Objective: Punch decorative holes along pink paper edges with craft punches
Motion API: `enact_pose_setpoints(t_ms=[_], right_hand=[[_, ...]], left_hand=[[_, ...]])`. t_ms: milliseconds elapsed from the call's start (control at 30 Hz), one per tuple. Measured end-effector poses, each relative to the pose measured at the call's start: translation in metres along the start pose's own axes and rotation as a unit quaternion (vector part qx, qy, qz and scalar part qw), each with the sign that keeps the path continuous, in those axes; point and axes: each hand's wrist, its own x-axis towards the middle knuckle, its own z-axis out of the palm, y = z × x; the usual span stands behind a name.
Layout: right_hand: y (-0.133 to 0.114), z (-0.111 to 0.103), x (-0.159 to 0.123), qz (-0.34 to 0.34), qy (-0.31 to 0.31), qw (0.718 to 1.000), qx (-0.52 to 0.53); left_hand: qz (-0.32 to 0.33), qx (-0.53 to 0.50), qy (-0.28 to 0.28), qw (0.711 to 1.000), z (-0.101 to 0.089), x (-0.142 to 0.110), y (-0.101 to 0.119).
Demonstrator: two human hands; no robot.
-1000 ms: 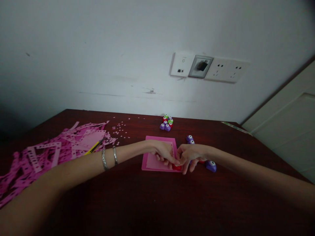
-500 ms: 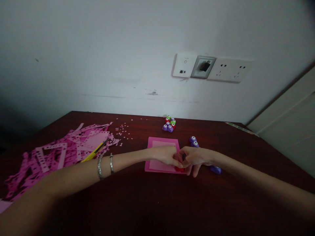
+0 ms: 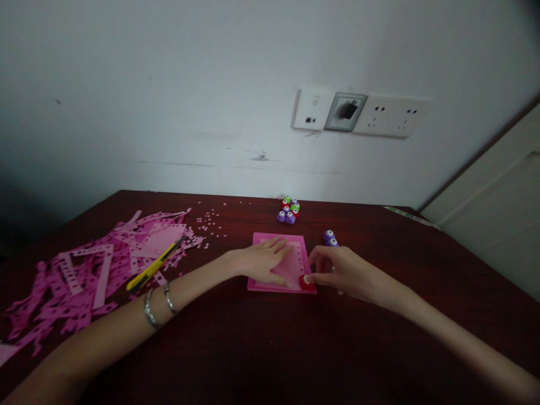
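Observation:
My left hand [image 3: 261, 263] lies flat on a pink paper sheet [image 3: 278, 281], its fingers spread and pointing right. A lighter pink sheet [image 3: 293, 264] lies on top, its edge lifted or folded under my fingers. My right hand [image 3: 341, 273] is at the sheet's lower right corner, with its fingertips on a red craft paper punch [image 3: 307, 283]. The punch has a white top and sits over the sheet's edge. My right hand hides part of the punch.
Pink perforated paper offcuts [image 3: 97, 264] and a yellow craft knife [image 3: 152, 267] lie at the left of the dark wooden table [image 3: 253, 349]. Several small punches [image 3: 288, 210] stand at the back, with purple punches [image 3: 331, 238] nearby. Tiny paper bits [image 3: 208, 220] are scattered.
My hands have come apart. The left hand slid back left and now lies flat on the sheet. The right hand moved right, and the red punch is now more visible.

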Motion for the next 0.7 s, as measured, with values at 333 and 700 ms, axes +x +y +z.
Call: enact_pose_setpoints(t_ms=[333,700], right_hand=[[0.012,0.015,-0.005,-0.093,-0.009,0.994,-0.056],[0.014,0.014,-0.01,-0.065,0.019,0.997,-0.041]], left_hand=[[0.014,-0.005,-0.016,1.0,0.004,0.0,-0.002],[0.009,-0.015,-0.012,1.0,0.005,-0.001,-0.002]])
